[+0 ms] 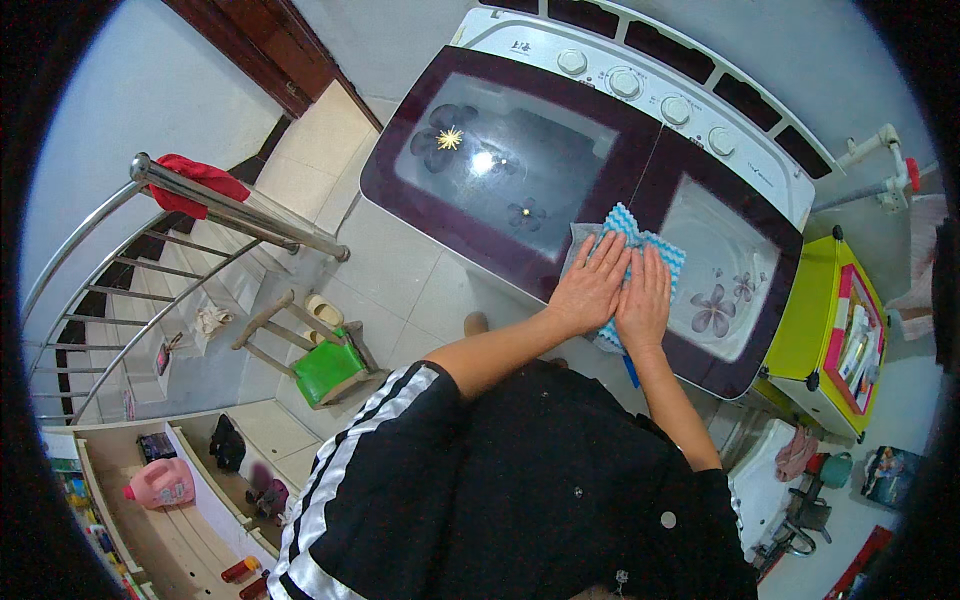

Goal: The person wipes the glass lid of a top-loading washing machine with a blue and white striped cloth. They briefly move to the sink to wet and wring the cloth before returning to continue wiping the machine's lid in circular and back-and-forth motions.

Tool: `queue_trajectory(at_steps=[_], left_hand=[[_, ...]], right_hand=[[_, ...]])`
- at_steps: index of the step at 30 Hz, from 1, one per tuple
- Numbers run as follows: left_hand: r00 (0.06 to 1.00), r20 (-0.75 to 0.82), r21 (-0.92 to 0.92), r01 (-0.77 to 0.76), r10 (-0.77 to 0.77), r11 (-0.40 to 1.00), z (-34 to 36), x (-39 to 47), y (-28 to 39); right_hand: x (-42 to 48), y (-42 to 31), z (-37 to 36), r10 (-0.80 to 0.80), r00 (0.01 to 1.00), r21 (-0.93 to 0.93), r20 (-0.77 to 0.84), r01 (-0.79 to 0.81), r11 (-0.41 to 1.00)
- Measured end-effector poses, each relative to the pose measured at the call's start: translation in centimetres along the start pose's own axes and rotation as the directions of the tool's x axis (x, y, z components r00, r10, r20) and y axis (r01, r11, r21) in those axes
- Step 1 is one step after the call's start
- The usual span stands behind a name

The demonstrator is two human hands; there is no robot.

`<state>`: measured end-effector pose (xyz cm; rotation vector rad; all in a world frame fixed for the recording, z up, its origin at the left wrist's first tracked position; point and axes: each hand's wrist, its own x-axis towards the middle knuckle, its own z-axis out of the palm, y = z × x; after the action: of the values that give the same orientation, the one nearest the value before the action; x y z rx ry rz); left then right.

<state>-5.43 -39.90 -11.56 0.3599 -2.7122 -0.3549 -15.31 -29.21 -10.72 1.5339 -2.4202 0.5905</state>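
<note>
Both palms lie flat, side by side, on a blue-and-white wavy-striped cloth (622, 219). My left hand (590, 289) and my right hand (643, 304) touch along their inner edges, fingers pointing toward the control panel. Neither grips the cloth. A thin, pale, translucent sheet (579, 238) shows at the cloth's left side; its material is unclear. Beneath is a twin-tub washing machine (517, 262) with a dark purple top. Its larger flower-patterned lid (517, 165) is to the left and the smaller lid (720, 270) to the right. Both lids are down.
Behind the lids runs a white control panel (622, 82) with knobs. A yellow-green storage box (802, 322) stands at right, near a pipe with a red valve handle (912, 174). At left are a green-topped stool (330, 371), a stair railing (225, 202) and a shelf with a pink jug (161, 484).
</note>
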Motion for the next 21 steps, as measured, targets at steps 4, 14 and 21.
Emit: queue_trajectory(at_steps=[4, 14, 21], left_hand=[[1.000, -0.003, 0.018, -0.003, 0.003, 1.000, -0.19, -0.01, 0.06], [1.000, -0.009, 0.003, 0.001, -0.001, 1.000, 0.00, -0.07, 0.03], [0.999, -0.035, -0.007, -0.010, 0.010, 1.000, 0.13, -0.10, -0.06]], right_hand=[[0.02, -0.01, -0.01, -0.006, 1.000, 0.003, -0.008, 0.006, 1.000], [0.09, -0.24, -0.14, 0.002, 1.000, -0.023, 0.001, -0.002, 1.000], [0.03, -0.01, 0.07, 0.005, 1.000, -0.009, 0.000, -0.005, 1.000]])
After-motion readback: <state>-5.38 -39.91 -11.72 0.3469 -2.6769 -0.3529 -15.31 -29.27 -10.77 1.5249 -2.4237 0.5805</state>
